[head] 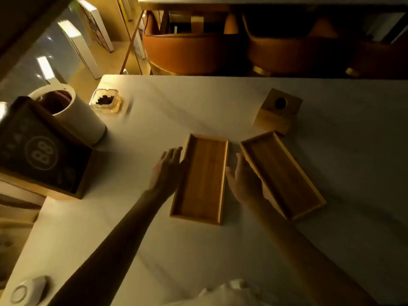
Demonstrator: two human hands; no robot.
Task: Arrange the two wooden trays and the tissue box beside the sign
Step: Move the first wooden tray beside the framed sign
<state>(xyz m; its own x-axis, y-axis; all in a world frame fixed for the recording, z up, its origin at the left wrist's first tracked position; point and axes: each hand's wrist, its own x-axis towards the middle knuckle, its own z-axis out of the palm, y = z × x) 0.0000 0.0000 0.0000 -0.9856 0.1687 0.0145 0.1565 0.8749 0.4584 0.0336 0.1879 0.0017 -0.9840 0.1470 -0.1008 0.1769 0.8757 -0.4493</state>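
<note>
Dim worktop (154,250), sign (42,155) partly cut off at the left edge.
Left hand (165,171) and right hand (245,180) flank the near wooden tray (201,180), fingers spread open, gripping nothing; contact unclear.

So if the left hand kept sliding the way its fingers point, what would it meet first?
The left hand points away from the person along the left side of the nearer wooden tray. Ahead is bare table; the way looks free to the far edge, though depth is hard to judge.

Two wooden trays (201,180) (283,174), one tissue box (278,111), one sign (42,155), one cylindrical bin (72,115), two hands (167,168) (245,180).
</note>
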